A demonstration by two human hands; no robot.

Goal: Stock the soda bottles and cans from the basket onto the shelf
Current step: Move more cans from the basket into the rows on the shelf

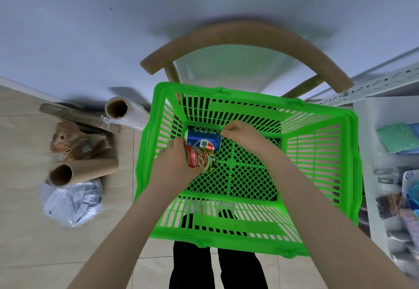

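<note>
Our left hand (175, 164) hides one end of the red can (200, 159), fingers clamped round it inside the green basket (317, 166). Its long axis runs left to right, like the blue can (203, 141) lying beyond it. Our right hand (241, 135) pinches that can's right end.

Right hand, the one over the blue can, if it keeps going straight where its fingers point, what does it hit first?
Most likely the blue Pepsi can. The right hand points left and down, its fingers already at the can's right end. Whether they touch is unclear. The left hand holds the red can beside it.
</note>
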